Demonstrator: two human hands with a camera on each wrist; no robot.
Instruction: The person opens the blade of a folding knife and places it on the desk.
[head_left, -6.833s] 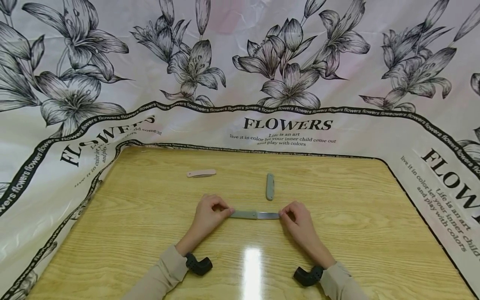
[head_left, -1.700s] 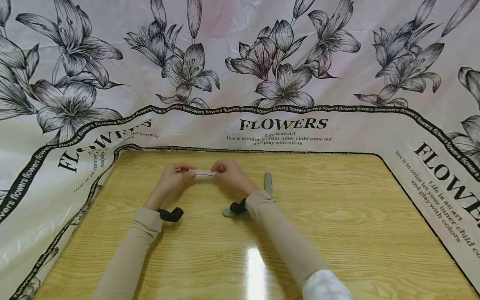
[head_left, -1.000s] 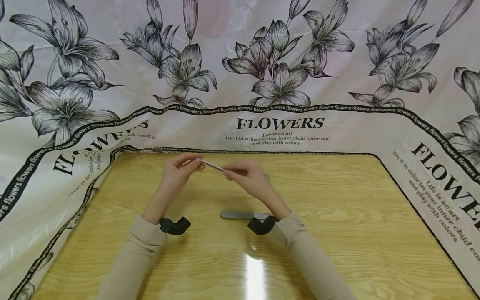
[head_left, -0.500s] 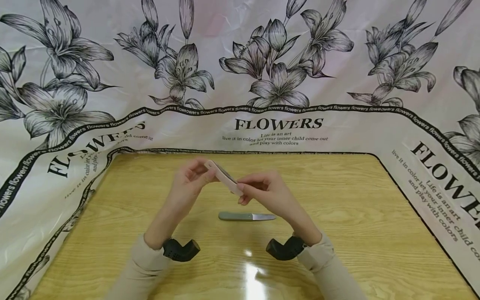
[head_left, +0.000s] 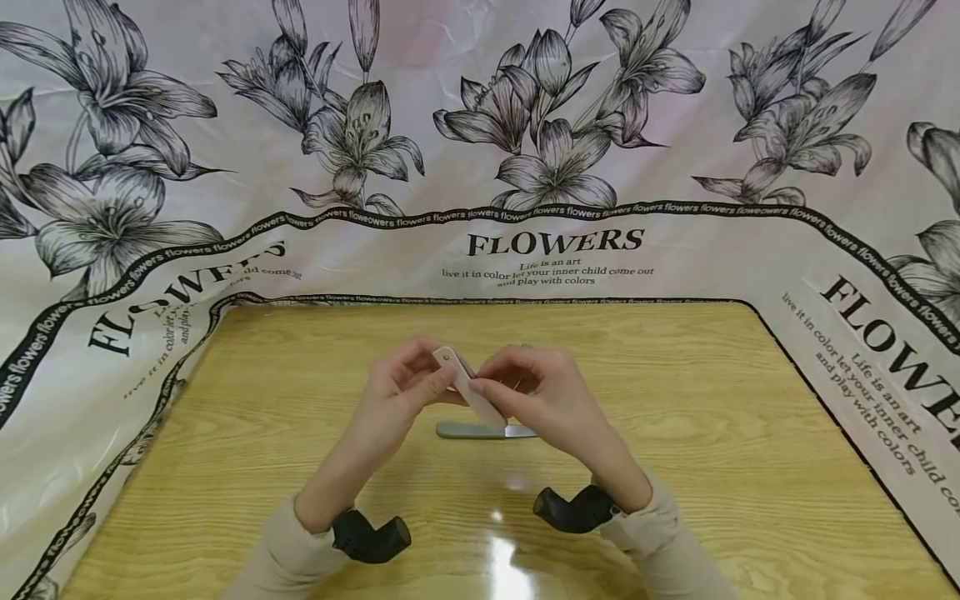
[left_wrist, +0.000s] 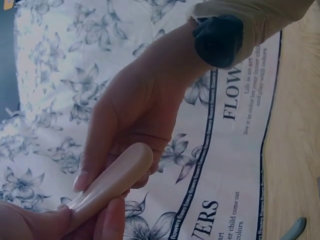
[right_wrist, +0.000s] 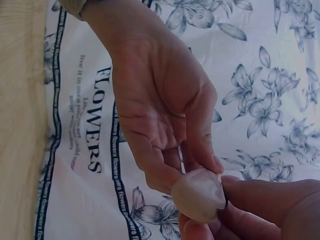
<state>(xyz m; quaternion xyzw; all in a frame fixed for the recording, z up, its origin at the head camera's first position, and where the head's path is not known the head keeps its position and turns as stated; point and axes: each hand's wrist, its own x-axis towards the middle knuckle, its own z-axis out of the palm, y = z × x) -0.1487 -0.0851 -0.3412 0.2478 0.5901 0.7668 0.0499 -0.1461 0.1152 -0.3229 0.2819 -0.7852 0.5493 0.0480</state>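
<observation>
Both hands hold a pink folding knife (head_left: 483,403) above the table, slanting down to the right in the head view. My left hand (head_left: 397,387) pinches it near the pivot end, thumb on its face. At its middle, along the upper edge, my right hand (head_left: 546,392) pinches with thumb and fingertips. In the left wrist view the rounded handle end of the pink knife (left_wrist: 125,170) points up and right; the right wrist view shows that end (right_wrist: 197,195) close up. Below the hands lies a green folding knife (head_left: 468,430), its blade out and partly hidden.
A second grey-green folding knife (head_left: 527,345) is almost wholly hidden behind the right hand. The wood-grain table (head_left: 712,433) is bordered at the back and sides by a flower-print cloth (head_left: 720,258). Black wrist cameras (head_left: 371,537) sit at both cuffs.
The hands have let go of the opened green knife, leaving it on the table. They have lifted the pink knife from the back left, brought it towards the middle and tilted it.
</observation>
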